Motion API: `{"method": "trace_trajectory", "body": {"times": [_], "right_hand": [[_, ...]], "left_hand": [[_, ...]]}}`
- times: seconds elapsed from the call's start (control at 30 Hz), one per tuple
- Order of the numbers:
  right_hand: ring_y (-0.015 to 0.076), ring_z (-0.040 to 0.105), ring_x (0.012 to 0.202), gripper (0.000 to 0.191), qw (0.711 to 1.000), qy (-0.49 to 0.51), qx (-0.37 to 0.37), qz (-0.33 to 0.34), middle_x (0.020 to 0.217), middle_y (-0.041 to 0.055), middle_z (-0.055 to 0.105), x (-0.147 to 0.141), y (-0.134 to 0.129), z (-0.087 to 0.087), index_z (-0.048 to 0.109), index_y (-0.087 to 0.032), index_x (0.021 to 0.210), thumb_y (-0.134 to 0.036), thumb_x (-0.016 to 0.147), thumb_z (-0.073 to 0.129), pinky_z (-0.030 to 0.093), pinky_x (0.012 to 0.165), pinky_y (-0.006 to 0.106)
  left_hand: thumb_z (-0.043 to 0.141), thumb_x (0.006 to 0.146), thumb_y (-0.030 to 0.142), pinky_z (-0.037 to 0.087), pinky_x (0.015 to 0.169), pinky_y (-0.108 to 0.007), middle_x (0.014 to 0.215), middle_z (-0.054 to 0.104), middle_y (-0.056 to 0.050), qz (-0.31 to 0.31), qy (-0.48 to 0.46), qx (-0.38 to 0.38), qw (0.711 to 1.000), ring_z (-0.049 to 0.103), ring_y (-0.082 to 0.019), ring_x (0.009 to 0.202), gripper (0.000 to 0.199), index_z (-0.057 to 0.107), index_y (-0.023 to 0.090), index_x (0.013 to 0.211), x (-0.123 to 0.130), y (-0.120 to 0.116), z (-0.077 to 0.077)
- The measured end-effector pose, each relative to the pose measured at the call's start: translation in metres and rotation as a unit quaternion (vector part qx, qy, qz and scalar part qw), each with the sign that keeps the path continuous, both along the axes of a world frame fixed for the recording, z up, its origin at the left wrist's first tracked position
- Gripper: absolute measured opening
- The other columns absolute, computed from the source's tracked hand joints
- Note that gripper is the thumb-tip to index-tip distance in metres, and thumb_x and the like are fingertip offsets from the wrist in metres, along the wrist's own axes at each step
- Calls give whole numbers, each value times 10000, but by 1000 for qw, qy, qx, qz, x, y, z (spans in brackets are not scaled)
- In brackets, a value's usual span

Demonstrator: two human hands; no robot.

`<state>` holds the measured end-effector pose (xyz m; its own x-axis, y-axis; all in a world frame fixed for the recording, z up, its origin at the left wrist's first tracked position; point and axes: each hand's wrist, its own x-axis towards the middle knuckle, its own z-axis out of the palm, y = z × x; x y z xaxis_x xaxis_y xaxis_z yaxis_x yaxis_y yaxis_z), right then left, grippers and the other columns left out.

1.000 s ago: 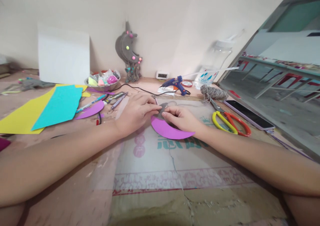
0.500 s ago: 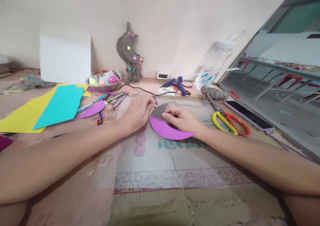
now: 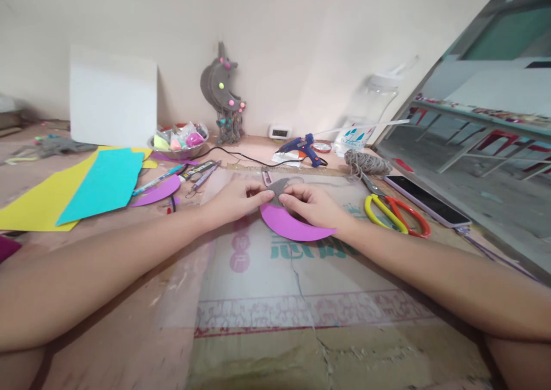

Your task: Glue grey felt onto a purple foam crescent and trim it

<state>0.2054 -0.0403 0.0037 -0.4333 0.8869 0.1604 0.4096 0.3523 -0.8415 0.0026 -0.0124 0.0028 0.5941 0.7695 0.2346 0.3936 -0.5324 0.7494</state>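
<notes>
R hand [image 3: 316, 206]: thumb-and-finger pinch on crescent, at inner edge of wrapped end; prob. to steady piece and stop turns slipping.
L hand [image 3: 235, 200]: thumb tip at wrapped end, fingers curled; gripping or only pressing, can't tell. Prob. there to guide yarn.
Purple crescent [image 3: 293, 226]: betw. & just below both hands, bare part curving twd R wrist; broad face up, prob. so covered vs. bare shows.
Grey yarn wrapping [image 3: 278, 190]: on crescent's upper L end, betw. thumbs.
Yarn ball [image 3: 368, 163]: beyond R hand, to its R; prob. near for easy feed.
Scissors [image 3: 396, 215]: R of R hand, handles twd person, prob. for quick pickup.
Phone [image 3: 430, 200]: farther R, flat on bench [image 3: 129, 298].
Glue gun [image 3: 303, 146]: beyond hands, nozzle L.
Purple offcut [image 3: 159, 192], pens [image 3: 204, 177]: L of L hand, prob. aside for elbow room.
Cyan sheet [image 3: 103, 186]: farther L, atop yellow sheet [image 3: 43, 197].
Grey moon ornament [image 3: 215, 85]: on wall, beyond L hand; poss. ref. piece.
</notes>
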Motion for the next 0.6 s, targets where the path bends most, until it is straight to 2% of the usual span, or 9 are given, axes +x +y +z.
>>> {"method": "trace_trajectory", "body": {"times": [0.17, 0.3, 0.43, 0.6], "right_hand": [[86, 375, 547, 289, 999, 34, -6, -3, 642, -30, 456, 0, 1, 0, 588, -150, 802, -437, 807, 554, 304, 505, 235], [85, 349, 525, 302, 999, 50, -10, -4, 599, -46, 430, 1, 3, -1, 603, -153, 846, -448, 790, 580, 291, 503, 239], [88, 373, 549, 332, 999, 53, -3, -10, 625, -33, 464, 3, 5, -2, 619, -145, 840, -470, 778, 595, 312, 526, 243], [89, 388, 554, 323, 999, 41, -9, -3, 638, -26, 472, 3, 5, -1, 612, -151, 790, -473, 789, 590, 314, 513, 238]], "left_hand": [[473, 884, 482, 293, 519, -230, 580, 412, 48, 0, -56, -53, 997, 387, -85, 540, 408, 465, 159, 634, -1, 3, -3], [482, 879, 499, 299, 495, -223, 568, 441, 44, -16, -83, -96, 992, 394, -80, 510, 414, 472, 161, 641, -1, 2, -1], [495, 871, 506, 297, 487, -218, 568, 447, 40, -27, -102, -123, 987, 395, -79, 509, 420, 480, 158, 635, -1, 2, 0], [502, 867, 514, 304, 480, -214, 555, 456, 40, -15, -101, -120, 988, 402, -79, 497, 423, 493, 158, 639, 1, 1, -2]]}}
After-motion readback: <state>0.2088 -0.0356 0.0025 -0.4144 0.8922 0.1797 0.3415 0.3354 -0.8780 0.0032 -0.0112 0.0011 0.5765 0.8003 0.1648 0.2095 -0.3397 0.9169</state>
